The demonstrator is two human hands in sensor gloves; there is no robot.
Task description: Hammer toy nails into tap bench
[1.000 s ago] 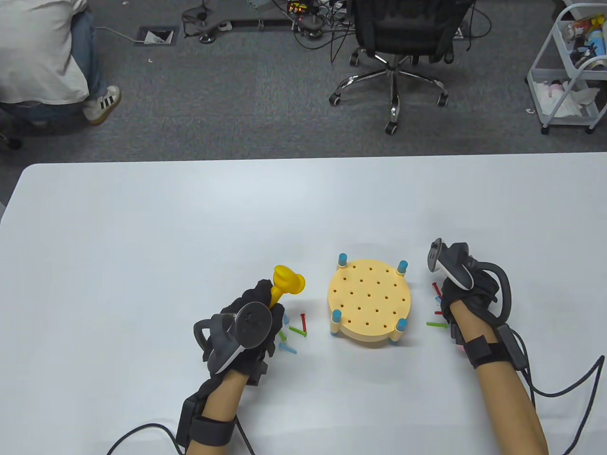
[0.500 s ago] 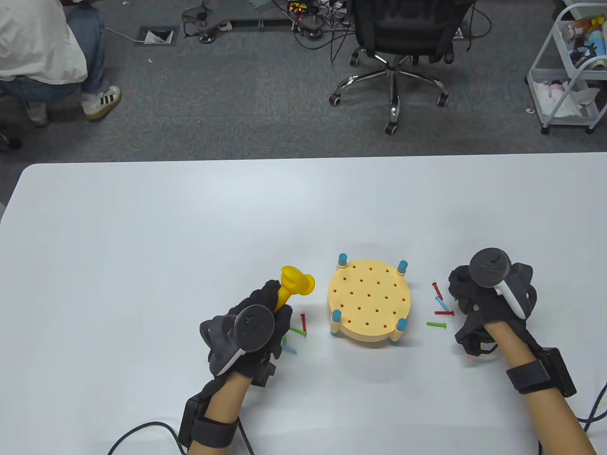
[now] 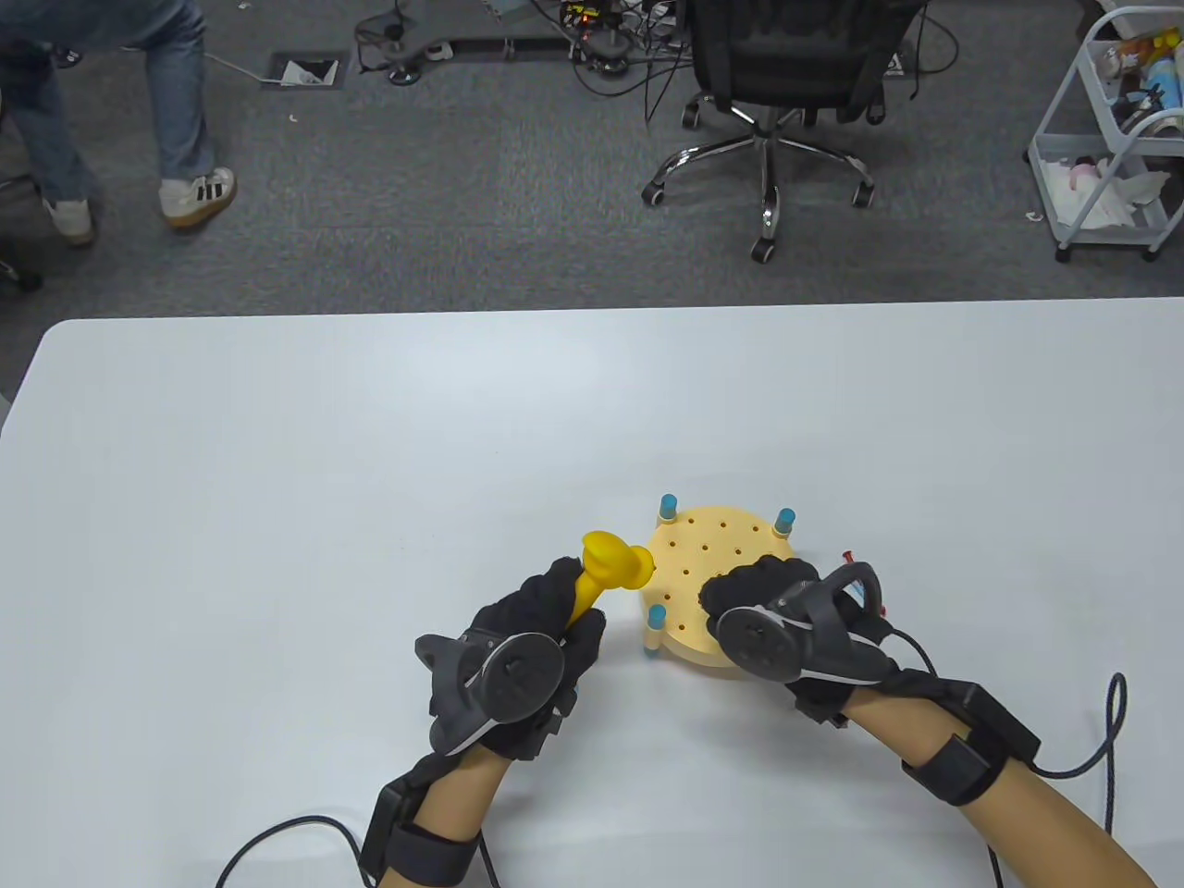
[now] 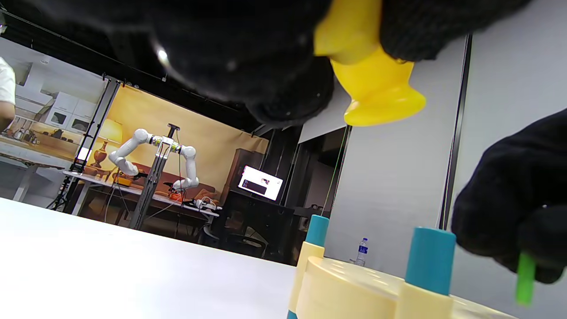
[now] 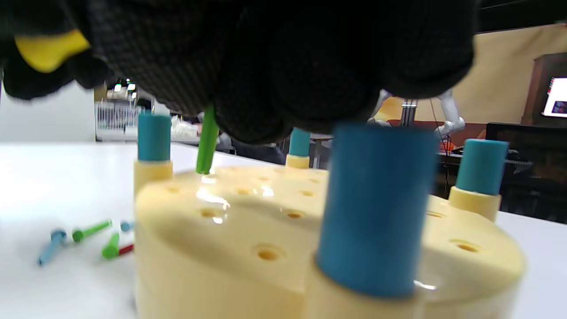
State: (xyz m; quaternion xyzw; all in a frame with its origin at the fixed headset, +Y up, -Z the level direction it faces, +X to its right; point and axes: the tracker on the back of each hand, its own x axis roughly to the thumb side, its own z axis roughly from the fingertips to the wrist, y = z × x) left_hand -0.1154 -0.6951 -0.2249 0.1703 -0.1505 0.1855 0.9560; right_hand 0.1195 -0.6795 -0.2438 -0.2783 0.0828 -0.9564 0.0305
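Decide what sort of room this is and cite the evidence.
Probably a robotics lab: a white robot arm on a stand, a monitor, cables on carpet by an office chair.

White table [image 3: 277, 444], round cream tap bench [image 3: 717, 555] standing on it, loose toy nails [image 5: 84, 241] beside it

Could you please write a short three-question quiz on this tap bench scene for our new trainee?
1. True or false: the left hand grips the yellow toy hammer.
2. Which colour is the toy nail that the right hand pinches over the tap bench? A red, B green, C blue.
3. Fill in: the bench's corner posts are ____ on top.

Key: 1 true; 2 B; 3 blue.
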